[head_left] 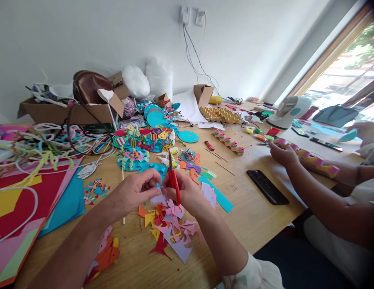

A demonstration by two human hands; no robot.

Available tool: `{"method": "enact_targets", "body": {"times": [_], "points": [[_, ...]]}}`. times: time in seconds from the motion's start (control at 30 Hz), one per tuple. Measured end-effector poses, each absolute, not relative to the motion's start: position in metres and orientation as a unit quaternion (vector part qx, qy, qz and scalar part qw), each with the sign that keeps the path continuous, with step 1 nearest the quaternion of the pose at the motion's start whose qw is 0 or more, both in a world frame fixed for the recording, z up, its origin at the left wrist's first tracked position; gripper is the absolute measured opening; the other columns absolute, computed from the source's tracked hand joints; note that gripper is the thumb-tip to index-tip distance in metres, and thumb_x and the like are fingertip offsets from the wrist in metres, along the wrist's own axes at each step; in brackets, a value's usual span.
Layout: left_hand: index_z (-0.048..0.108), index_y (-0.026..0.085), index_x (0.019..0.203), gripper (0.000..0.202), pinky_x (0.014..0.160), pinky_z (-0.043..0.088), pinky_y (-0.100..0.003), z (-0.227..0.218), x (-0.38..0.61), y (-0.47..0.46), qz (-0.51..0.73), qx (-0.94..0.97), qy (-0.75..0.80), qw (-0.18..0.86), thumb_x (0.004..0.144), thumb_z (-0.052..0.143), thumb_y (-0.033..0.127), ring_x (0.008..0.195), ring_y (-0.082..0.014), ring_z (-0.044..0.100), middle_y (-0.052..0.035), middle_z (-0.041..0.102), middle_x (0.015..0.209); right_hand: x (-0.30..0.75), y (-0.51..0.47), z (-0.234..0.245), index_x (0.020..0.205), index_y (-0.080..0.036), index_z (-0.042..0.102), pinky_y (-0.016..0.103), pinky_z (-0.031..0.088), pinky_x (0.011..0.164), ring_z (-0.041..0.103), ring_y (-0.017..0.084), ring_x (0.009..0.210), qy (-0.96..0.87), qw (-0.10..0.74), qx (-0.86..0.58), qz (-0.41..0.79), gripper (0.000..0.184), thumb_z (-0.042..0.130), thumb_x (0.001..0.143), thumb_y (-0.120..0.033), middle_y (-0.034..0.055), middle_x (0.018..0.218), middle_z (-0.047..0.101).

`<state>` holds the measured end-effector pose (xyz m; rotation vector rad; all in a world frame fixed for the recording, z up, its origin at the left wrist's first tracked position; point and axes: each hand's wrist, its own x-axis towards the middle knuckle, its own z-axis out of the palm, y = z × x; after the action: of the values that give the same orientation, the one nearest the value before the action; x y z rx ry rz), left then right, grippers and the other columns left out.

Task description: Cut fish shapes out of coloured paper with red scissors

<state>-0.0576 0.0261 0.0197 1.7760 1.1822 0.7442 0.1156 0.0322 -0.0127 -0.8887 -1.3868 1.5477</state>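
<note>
My left hand [138,188] is closed, pinching a small lilac piece of paper [158,198] between thumb and fingers. Red-handled scissors [174,182] sit in my right hand [187,190], blades pointing up and away from me. The right fingertips also meet the lilac paper, close to the left ones. Below both hands lies a pile of paper scraps [171,224] in pink, lilac, yellow, orange and red. Several cut orange and pink paper shapes [107,253] rest under my left forearm. More lilac pieces [207,193] lie beside a blue paper strip [221,199] to the right.
Coloured paper sheets [58,200] and tangled cords [39,140] cover the left side. Decorated paper fish [138,138], glue bottles and egg cartons [221,115] stand farther back. A black phone [266,186] lies at right, near another person's hands [285,154] holding a painted egg-carton strip [316,160].
</note>
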Motion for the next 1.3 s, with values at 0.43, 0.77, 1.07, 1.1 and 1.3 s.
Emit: {"method": "enact_targets", "body": {"times": [0.43,0.77,1.07,1.1,1.3], "points": [[0.057,0.021,0.064,0.015,0.050,0.035,-0.021,0.039,-0.066,0.035,0.612,0.515,0.426,0.424,0.079,0.056,0.025,0.052,-0.0093,0.043,0.0052,0.048,0.053,0.102,0.051,-0.063,0.072,-0.020,0.054,0.022,0.040,0.049,0.047,0.011,0.053,-0.446,0.583,-0.412,0.540,0.021,0.072,0.061,-0.026,-0.0048,0.062,0.055],[0.057,0.022,0.064,0.015,0.052,0.037,-0.022,0.040,-0.069,0.027,0.594,0.531,0.424,0.430,0.079,0.057,0.025,0.055,-0.0102,0.044,0.0048,0.049,0.055,0.104,0.053,-0.068,0.070,-0.020,0.053,0.022,0.039,0.049,0.047,0.011,0.052,-0.463,0.580,-0.422,0.521,0.023,0.073,0.062,-0.027,-0.0052,0.061,0.054],[0.059,0.021,0.076,0.015,0.059,0.041,-0.024,0.018,-0.067,0.047,0.407,0.664,0.494,0.386,0.075,0.061,0.035,0.068,-0.0160,0.054,0.0015,0.056,0.070,0.102,0.052,-0.067,0.072,-0.020,0.054,0.023,0.040,0.053,0.049,0.011,0.056,-0.456,0.595,-0.409,0.520,0.019,0.070,0.064,-0.023,-0.0040,0.066,0.056],[0.058,0.021,0.077,0.015,0.058,0.041,-0.024,0.013,-0.065,0.049,0.392,0.670,0.496,0.388,0.075,0.061,0.036,0.068,-0.0163,0.054,0.0018,0.056,0.069,0.102,0.052,-0.066,0.072,-0.020,0.054,0.023,0.040,0.052,0.049,0.011,0.055,-0.454,0.596,-0.408,0.522,0.020,0.071,0.063,-0.023,-0.0041,0.065,0.056],[0.058,0.022,0.080,0.016,0.057,0.039,-0.025,-0.005,-0.053,0.051,0.323,0.708,0.510,0.366,0.076,0.060,0.037,0.064,-0.0163,0.054,0.0029,0.055,0.068,0.100,0.049,-0.064,0.073,-0.020,0.054,0.022,0.039,0.049,0.047,0.010,0.052,-0.439,0.603,-0.404,0.529,0.021,0.072,0.063,-0.024,-0.0043,0.064,0.057]]}}
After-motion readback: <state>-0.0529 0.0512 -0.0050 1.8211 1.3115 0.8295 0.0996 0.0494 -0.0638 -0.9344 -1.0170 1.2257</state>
